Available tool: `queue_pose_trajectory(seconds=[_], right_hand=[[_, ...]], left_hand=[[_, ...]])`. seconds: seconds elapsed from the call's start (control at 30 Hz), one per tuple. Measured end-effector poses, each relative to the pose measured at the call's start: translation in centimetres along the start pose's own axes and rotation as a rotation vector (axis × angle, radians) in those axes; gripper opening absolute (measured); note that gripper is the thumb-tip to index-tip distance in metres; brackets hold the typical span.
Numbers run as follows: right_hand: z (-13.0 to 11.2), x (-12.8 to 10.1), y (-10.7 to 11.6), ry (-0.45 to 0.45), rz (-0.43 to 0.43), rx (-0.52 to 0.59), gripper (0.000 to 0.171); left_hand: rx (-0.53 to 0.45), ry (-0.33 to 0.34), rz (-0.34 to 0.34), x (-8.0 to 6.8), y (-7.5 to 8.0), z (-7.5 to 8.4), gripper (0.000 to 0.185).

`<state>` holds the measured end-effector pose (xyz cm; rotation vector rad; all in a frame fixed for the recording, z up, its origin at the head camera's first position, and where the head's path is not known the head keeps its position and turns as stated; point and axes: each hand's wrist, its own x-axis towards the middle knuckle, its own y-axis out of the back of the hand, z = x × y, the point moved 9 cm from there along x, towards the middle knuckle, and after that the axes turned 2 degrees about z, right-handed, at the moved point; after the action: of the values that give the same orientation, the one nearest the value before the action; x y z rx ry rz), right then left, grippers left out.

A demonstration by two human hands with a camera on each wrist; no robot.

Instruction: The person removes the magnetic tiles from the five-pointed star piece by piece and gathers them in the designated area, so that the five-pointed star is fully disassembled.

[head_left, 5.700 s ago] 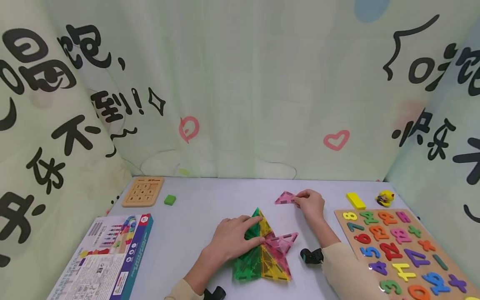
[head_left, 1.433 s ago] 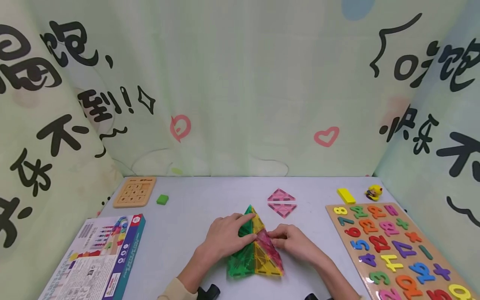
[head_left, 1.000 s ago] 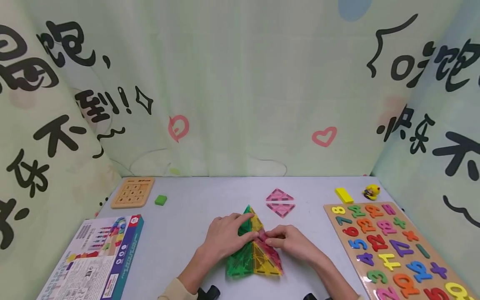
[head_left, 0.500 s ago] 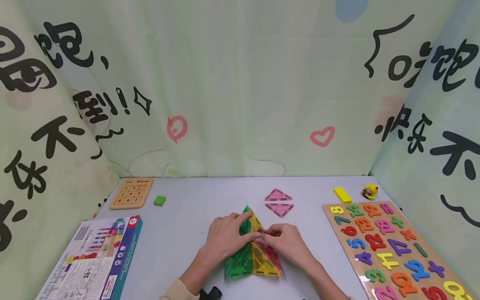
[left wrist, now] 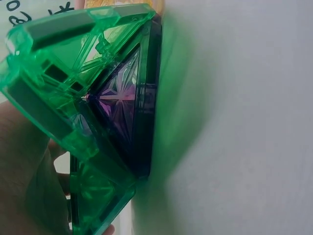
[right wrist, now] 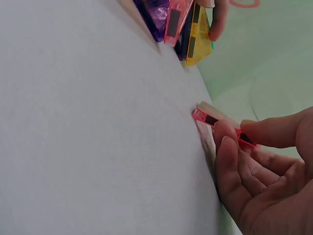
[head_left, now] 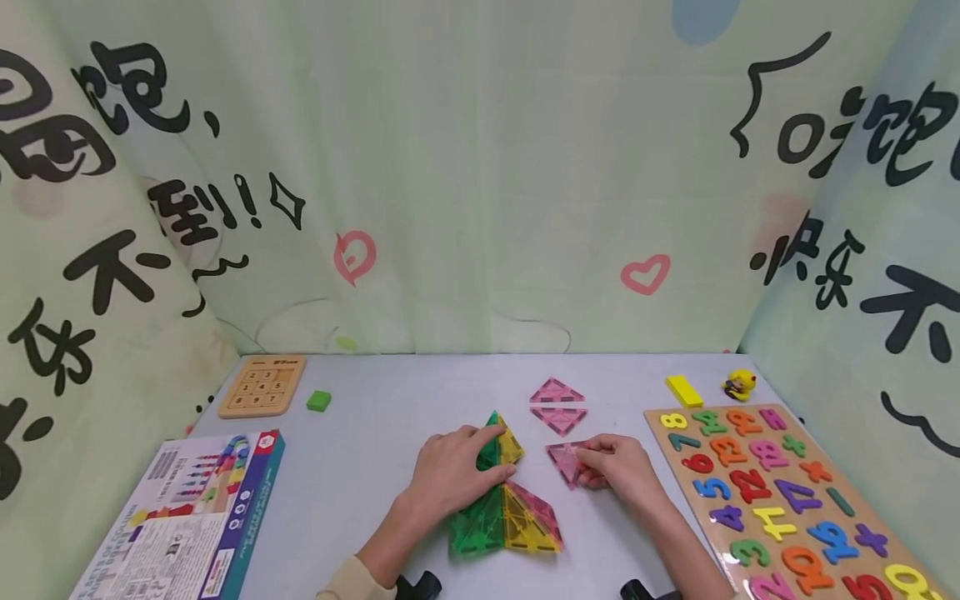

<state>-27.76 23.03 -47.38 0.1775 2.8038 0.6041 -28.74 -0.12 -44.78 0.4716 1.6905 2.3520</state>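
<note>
A translucent green plastic triangular tile (left wrist: 73, 63) fills the left of the view, close up, its edge against the pale grey tabletop (left wrist: 234, 122). Part of the left hand (left wrist: 24, 171) shows touching the tile at lower left.

Pale grey surface (head_left: 390, 392) boxed in on three sides by a light green curtain (head_left: 480, 167), covered in big black characters plus two pink doodles, lighting soft and even everywhere.

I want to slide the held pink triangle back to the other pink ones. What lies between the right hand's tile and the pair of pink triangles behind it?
Nothing: in the head view only bare grey table separates the pink tile pinched by the right hand from the pink pair.
</note>
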Motion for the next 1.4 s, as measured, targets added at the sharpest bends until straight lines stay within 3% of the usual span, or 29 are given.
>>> queue_pose_trajectory(seconds=[0.5, 0.7, 0.83, 1.03, 1.17, 1.4], right_hand=[[-0.5, 0.7, 0.0, 0.119, 0.073, -0.217, 0.020], [-2.6, -0.4, -0.8, 0.211, 0.094, -0.306, 0.020], [-4.7, -1.1, -3.4, 0.269, -0.016, -0.277, 0.018], [-5.7, -0.9, -7.1, 0.295, -0.192, -0.276, 0.031], [-5.6, -0.3, -7.9, 0.282, -0.222, -0.258, 0.037], [-5.7, 0.7, -8.2, 0.241, -0.199, -0.104, 0.032]], left_hand=[[-0.115, 0.037, -0.060, -0.2, 0.0, -0.6, 0.062], [-0.163, 0.058, -0.096, -0.3, -0.1, -1.0, 0.061], [-0.184, 0.068, -0.101, -0.3, -0.1, -1.1, 0.060], [-0.233, 0.064, -0.112, -0.5, -0.4, -1.1, 0.060], [-0.256, 0.061, -0.120, -0.6, -0.5, -1.0, 0.062], [-0.269, 0.082, -0.100, -0.7, 0.2, -1.7, 0.064]])
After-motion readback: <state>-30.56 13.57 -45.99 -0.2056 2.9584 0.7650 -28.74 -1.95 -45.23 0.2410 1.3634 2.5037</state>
